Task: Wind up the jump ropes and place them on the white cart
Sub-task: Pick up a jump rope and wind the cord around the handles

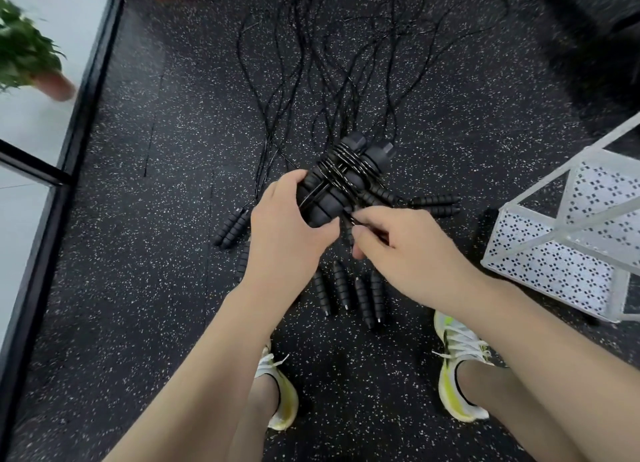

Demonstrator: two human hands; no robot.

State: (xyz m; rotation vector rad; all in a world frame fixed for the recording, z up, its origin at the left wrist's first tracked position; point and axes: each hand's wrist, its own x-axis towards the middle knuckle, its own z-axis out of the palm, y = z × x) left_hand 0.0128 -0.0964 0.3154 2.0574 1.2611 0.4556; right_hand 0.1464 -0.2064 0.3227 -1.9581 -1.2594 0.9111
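**Rope bundle held mid-air over the floor pile**

Left hand (284, 233) grips the wound jump rope (341, 181): two black ribbed handles side by side, thin black cord coiled crosswise round them, held above the speckled floor (138, 219). Right hand (405, 250) pinches the cord's loose end just beside the bundle. Loose ropes (332, 63) and spare handles (349, 291) lie below. White cart (561, 253) stands right, apart.
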